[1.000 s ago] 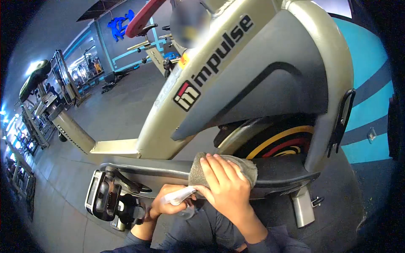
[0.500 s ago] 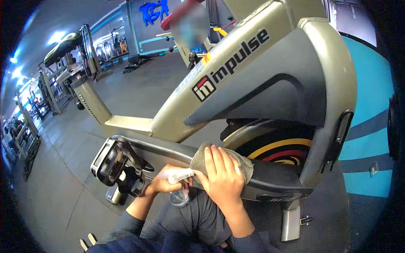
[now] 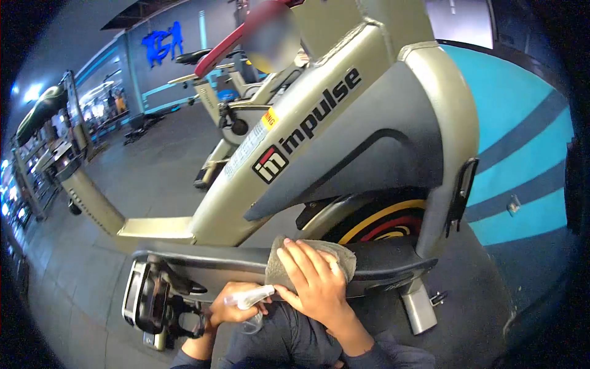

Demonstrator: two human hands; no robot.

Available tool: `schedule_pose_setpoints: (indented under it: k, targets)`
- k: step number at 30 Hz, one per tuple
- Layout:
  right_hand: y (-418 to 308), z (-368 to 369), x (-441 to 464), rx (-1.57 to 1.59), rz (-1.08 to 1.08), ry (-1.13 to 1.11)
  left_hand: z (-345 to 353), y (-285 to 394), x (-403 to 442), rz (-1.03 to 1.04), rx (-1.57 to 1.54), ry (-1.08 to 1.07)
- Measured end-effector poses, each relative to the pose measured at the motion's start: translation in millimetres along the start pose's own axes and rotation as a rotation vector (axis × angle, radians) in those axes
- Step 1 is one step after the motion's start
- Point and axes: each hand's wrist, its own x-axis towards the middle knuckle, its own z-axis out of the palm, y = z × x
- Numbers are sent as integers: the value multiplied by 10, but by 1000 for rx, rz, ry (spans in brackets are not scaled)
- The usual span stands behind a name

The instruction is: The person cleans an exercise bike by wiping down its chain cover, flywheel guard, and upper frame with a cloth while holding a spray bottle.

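Observation:
A grey-green cloth (image 3: 279,261) lies folded over the black lower cover (image 3: 393,258) of an exercise bike (image 3: 227,215). My right hand (image 3: 314,284) presses on the cloth with its fingers wrapped over it, the thumb pointing left. Just to its left, my left hand (image 3: 236,302) grips a clear spray bottle (image 3: 251,323) by the neck, below its white trigger head (image 3: 249,297). The nozzle points toward my right thumb. Left of that hand is the bike's pedal (image 3: 140,295).
Farther back on the dark floor (image 3: 160,160) stands another bike (image 3: 215,111). A black saddle (image 3: 43,114) and gym machines are at the left. The bike's metal foot (image 3: 419,307) is at lower right, before a turquoise striped wall (image 3: 510,166).
The camera view has shifted, moving the bike about in the frame. My right hand stays on the cloth, and my left hand keeps hold of the bottle.

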Motion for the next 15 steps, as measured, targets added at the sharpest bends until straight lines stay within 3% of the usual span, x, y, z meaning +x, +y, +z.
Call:
schedule_pose_setpoints:
  k: [4,6,12,15]
  targets:
    - [-9,1,-59,-35,-51,-37,-62,-108,-22,48,-66,-62]
    - [-22,-24,-52,-87,-43,-78,-95,-32,-37,121,57,-76]
    - [-64,-30,-142,-336,-129,-181,68,62,-219,110,74,89]
    - [-8,128,-226,-396,-150,-58,193,-47,-247,208,-1,159]
